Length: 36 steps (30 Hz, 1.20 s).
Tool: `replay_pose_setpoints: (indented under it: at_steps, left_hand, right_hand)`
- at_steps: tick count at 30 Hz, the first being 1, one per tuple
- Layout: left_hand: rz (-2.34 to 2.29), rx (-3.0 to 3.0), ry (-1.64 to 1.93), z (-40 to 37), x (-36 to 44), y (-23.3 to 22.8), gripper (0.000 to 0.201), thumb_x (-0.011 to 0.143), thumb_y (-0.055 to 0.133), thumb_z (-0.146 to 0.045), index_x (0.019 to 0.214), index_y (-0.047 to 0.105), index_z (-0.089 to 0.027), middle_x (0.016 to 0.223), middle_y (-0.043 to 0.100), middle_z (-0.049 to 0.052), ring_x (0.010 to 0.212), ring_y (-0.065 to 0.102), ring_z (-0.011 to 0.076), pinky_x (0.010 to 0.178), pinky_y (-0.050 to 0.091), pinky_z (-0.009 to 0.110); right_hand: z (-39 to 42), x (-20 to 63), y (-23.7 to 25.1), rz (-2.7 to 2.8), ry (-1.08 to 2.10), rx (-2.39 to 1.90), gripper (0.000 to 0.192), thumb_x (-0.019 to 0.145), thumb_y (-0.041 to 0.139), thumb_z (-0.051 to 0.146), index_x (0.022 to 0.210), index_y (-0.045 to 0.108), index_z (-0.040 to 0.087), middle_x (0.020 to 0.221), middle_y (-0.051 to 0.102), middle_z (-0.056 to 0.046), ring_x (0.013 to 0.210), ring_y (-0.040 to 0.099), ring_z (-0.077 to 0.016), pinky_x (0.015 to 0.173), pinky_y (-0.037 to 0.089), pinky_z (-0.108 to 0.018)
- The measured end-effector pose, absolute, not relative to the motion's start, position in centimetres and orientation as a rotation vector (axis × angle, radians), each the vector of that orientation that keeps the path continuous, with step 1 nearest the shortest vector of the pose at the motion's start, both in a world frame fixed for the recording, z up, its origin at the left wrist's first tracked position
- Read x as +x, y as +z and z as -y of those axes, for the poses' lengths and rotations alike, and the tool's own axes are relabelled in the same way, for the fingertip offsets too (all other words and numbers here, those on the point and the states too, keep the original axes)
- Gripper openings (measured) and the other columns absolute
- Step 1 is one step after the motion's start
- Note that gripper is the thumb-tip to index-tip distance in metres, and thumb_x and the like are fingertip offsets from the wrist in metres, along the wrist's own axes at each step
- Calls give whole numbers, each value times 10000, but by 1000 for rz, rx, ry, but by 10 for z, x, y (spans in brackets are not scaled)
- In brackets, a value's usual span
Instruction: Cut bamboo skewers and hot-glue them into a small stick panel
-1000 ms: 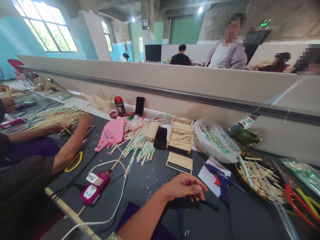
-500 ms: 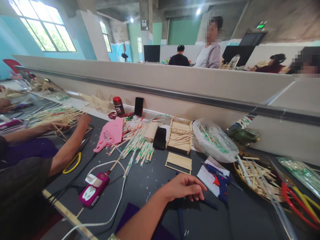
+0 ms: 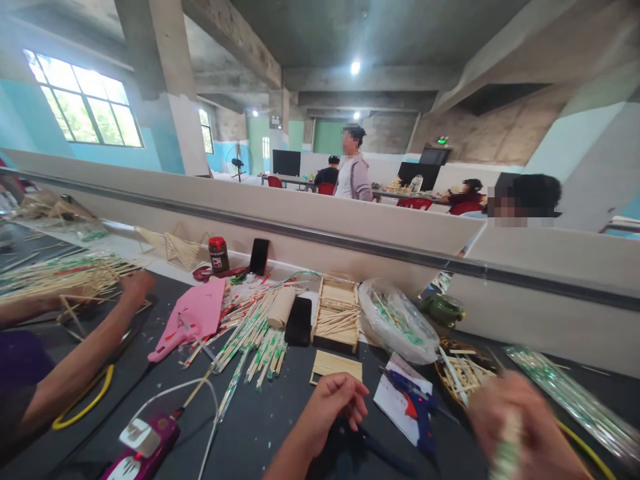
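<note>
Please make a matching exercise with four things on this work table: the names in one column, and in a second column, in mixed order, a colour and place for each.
Things:
1. glue gun
2. jar
3. phone
4. foam sheet

Descriptions:
A. pink, flat on the dark table, left of the wrapped sticks
B. blue, lying on a white paper near the left hand
C. black, standing upright against the partition
D. dark with a red lid, at the foot of the partition

Pairs: 1-B, 2-D, 3-C, 4-A
</note>
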<state>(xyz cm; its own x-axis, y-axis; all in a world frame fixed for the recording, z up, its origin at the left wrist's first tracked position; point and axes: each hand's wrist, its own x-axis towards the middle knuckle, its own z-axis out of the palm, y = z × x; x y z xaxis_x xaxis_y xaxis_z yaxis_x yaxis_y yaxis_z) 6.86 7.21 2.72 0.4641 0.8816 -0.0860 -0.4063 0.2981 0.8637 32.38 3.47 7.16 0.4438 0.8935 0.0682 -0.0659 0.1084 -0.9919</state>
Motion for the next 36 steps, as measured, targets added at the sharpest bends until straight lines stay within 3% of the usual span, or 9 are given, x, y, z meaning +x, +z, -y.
replay_pose_setpoints:
  at_steps: [3,6,9,13,18,26,31,34,36]
  left_hand:
    - [-607,845,916,-75,61,30,606,781,515,-656,889,653,-76,673,645,83,534,593,130,463,437,213]
    - [-627,920,769,-76,54,29,625,767,531,-662,990,638,-88,793,678,114,570,614,133,488,427,209]
    - [-732,1113,724,-77,52,26,615,709,631,-630,1053,635,-121,733,658,52,425,461,55,429,302,178]
    - [-870,1271,884,-80,54,24,564,738,587,-642,864,707,-106,527,495,-22,432,293,43,456,200,196]
    - [-961,1275,1025,-83,54,23,547,738,587,-635,804,723,-109,500,360,-44,490,265,69,491,181,216]
    - [-1015,1183,1065,-84,57,19,503,732,622,-597,835,710,-112,478,303,-63,474,238,63,470,168,209]
    - [-951,1190,983,-86,56,22,493,732,619,-601,801,707,-121,477,344,-61,454,268,57,458,189,193]
    - [-950,1172,974,-88,52,23,522,712,619,-629,766,714,-119,534,512,-2,496,417,86,479,281,197]
    - [-932,1114,1005,-88,50,25,532,739,590,-629,827,722,-121,693,648,72,627,558,143,559,386,222]
  right_hand:
    - [-60,304,56,894,1023,-1160,315,693,729,519,744,625,226,574,567,-21,407,446,-121,344,307,-232]
    - [-75,286,48,1028,1161,-1153,333,681,743,504,735,631,195,410,482,18,350,383,-91,371,261,-209]
    - [-83,270,57,1054,1074,-1135,315,707,740,467,799,641,182,438,523,14,397,422,-92,398,280,-193]
    - [-90,248,71,838,1075,-974,407,683,758,456,974,657,190,717,641,-25,462,424,-70,384,284,-174]
    - [-98,223,63,856,1142,-1004,355,630,791,460,772,710,145,593,532,10,484,394,-64,379,285,-164]
    - [-102,204,50,962,1268,-1048,387,665,752,493,766,694,124,546,493,37,415,343,-33,361,233,-161]
    - [-102,215,55,803,1125,-983,369,691,728,501,752,675,141,577,553,16,448,401,-45,377,282,-149]
    - [-101,230,59,712,1064,-971,374,666,741,505,749,658,151,620,589,5,455,414,-50,377,301,-152]
    - [-99,236,62,773,1105,-1003,378,673,731,513,752,647,153,620,588,8,445,415,-52,374,295,-157]
